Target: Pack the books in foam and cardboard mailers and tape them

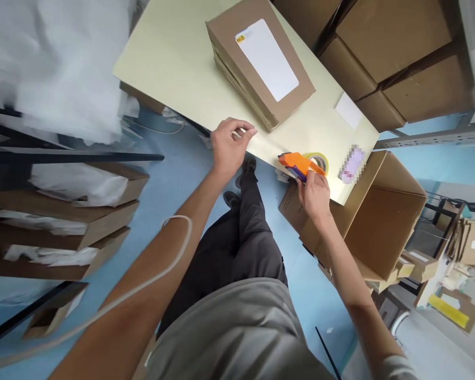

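Note:
My right hand (316,195) is closed around an orange and purple tape dispenser (296,161) at the table's near edge. A yellowish roll of tape (320,161) shows at the dispenser's far side. My left hand (228,145) is raised over the near edge, thumb and forefinger pinched together. Whatever lies between those fingertips is too small to make out. Just beyond the left hand, a closed cardboard box (221,50) with a large white label (267,59) rests on the pale yellow table (162,47).
A pixelated purple item (352,164) and a white paper (348,110) lie on the table's right part. An open carton (383,227) stands off its right end. Large boxes (396,31) fill the rack behind. Leftward are shelf trays (114,227) with white bags. A pale cord (178,253) crosses my left forearm.

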`<state>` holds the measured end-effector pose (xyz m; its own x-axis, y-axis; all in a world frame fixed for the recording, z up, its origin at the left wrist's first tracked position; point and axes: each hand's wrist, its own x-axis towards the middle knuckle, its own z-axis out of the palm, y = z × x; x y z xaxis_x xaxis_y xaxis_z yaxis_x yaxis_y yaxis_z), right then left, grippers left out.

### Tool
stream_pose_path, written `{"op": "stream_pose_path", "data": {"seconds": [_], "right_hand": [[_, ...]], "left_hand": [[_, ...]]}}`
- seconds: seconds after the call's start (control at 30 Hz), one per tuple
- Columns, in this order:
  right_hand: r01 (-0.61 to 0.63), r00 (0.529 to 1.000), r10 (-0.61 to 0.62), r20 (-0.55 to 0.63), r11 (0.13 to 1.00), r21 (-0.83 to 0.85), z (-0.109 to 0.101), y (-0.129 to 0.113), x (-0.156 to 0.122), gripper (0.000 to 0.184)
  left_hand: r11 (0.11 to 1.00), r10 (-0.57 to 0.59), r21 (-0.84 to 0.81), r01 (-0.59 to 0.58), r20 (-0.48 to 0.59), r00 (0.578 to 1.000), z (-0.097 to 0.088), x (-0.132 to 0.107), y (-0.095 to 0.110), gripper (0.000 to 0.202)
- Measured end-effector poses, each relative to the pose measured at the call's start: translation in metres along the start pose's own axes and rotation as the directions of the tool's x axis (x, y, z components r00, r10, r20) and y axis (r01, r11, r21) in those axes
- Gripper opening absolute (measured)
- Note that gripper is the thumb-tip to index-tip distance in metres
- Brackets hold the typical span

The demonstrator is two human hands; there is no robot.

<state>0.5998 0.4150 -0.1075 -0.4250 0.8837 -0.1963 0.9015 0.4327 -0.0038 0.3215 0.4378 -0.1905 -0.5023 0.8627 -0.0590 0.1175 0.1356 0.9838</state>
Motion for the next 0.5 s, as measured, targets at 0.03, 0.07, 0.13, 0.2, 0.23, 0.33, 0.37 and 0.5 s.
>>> {"op": "stream_pose_path", "data": {"seconds": [0.03, 0.07, 0.13, 0.2, 0.23, 0.33, 0.37, 0.5], "right_hand": [[-0.013, 1.0, 0.013, -0.016, 1.0, -0.013, 0.003, -0.003, 0.007, 0.017], [-0.026, 0.999, 0.025, -0.031, 0.999, -0.019, 0.006, -0.005, 0.012, 0.014], [-0.045, 0.997, 0.044, -0.06, 0.999, -0.016, 0.012, -0.009, 0.02, 0.012], [-0.06, 0.994, 0.059, -0.091, 0.998, -0.006, 0.018, -0.011, 0.026, 0.013], [-0.066, 0.992, 0.065, -0.104, 0.998, -0.005, 0.021, -0.011, 0.028, 0.013], [-0.078, 0.99, 0.076, -0.115, 0.997, -0.015, 0.027, -0.013, 0.031, 0.011], [-0.081, 0.991, 0.079, -0.111, 0.997, -0.015, 0.028, -0.013, 0.032, 0.01], [-0.103, 0.99, 0.103, -0.094, 0.995, 0.008, 0.03, -0.017, 0.035, 0.011]], "left_hand": [[1.0, 0.01, -0.014, -0.01, -0.015, 1.0, 0.004, 0.007, -0.004, 0.008], [0.999, 0.02, -0.028, -0.021, -0.026, 0.999, 0.007, 0.013, -0.009, 0.009], [0.998, 0.039, -0.052, -0.041, -0.04, 0.998, 0.012, 0.021, -0.017, 0.01], [0.997, 0.047, -0.061, -0.05, -0.043, 0.998, 0.016, 0.026, -0.025, 0.012], [0.997, 0.051, -0.06, -0.053, -0.045, 0.998, 0.018, 0.028, -0.028, 0.013], [0.996, 0.057, -0.061, -0.061, -0.065, 0.996, 0.024, 0.034, -0.036, 0.015], [0.996, 0.053, -0.068, -0.058, -0.071, 0.996, 0.026, 0.036, -0.037, 0.016], [0.995, 0.011, -0.1, -0.018, -0.069, 0.998, 0.035, 0.041, -0.036, 0.023]]}}
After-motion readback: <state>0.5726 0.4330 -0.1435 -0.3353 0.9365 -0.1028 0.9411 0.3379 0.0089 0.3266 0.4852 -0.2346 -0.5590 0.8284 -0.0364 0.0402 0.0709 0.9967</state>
